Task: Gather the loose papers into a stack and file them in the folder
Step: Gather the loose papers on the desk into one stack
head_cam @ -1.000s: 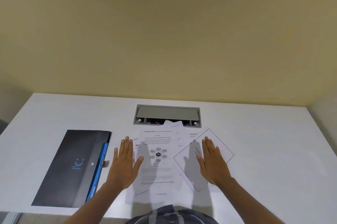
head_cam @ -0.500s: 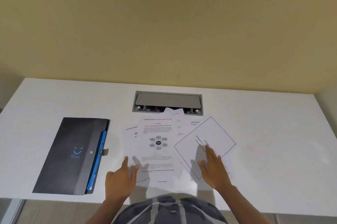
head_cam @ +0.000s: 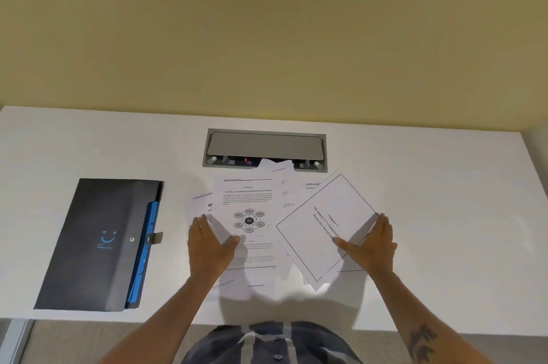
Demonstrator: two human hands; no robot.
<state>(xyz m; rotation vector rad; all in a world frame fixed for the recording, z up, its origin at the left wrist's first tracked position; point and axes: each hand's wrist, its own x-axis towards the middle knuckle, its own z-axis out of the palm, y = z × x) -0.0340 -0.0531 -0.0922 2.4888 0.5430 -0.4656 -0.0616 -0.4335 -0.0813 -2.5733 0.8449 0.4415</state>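
— Papers (head_cam: 249, 215) lie fanned over the middle of the white desk (head_cam: 444, 215), overlapping; the framed sheet (head_cam: 323, 227) sits skewed on top at the right. How would you square them?

— Both hands lie flat with fingers straight, gripping nothing. The left hand (head_cam: 209, 243) rests on the pile's left edge, the right hand (head_cam: 372, 245) on the skewed sheet's right corner, thumb on the page. I'd sweep both inward together, turning that sheet to match the rest, and keep the palms low so nothing buckles.

— Any edges to mind?

— One sheet's far end overlaps the grey cable hatch (head_cam: 264, 147), so draw it toward you first. The pile's near ends sit close to the desk's front edge. The dark folder (head_cam: 98, 242) lies closed to the left, apart from the pile, with bare desk between and more to the right.
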